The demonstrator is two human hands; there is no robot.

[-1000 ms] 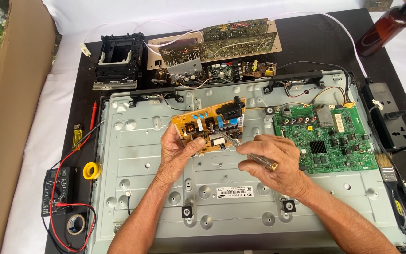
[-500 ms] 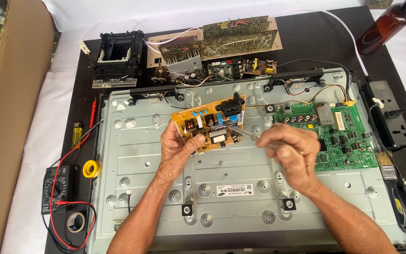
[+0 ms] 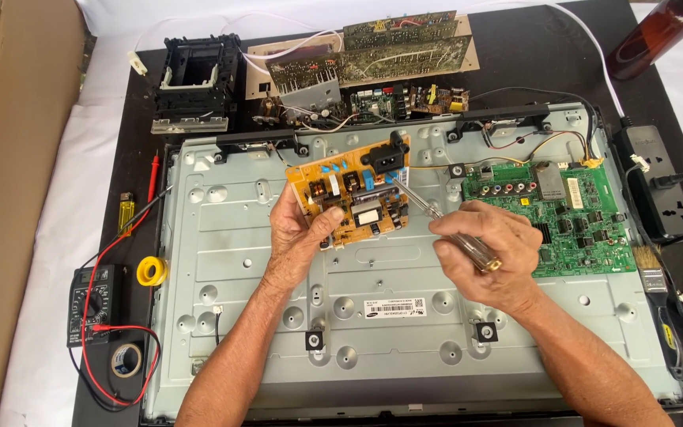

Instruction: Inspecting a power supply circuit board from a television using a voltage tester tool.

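Note:
An orange power-supply board [image 3: 353, 194] is lifted off the grey metal back panel [image 3: 405, 316] of a flat screen. My left hand [image 3: 298, 229] grips the board's lower left edge, thumb on top. My right hand [image 3: 484, 253] holds a screwdriver [image 3: 444, 220] with a clear amber handle. Its metal shaft points up-left, the tip touching the board near its right side, below a black socket [image 3: 390, 155].
A green main board [image 3: 559, 213] is mounted on the panel's right. Old circuit boards [image 3: 373, 67] and a black plastic frame [image 3: 198, 79] lie behind. A multimeter [image 3: 88, 304], tape rolls [image 3: 152, 270], a lighter [image 3: 126, 212] sit left; a power strip [image 3: 658, 186], brush [image 3: 651, 273] and brown bottle [image 3: 658, 32] right.
My right hand has turned and drawn right, swinging the screwdriver so its tip now points at the orange board. My left hand keeps the board in the same place.

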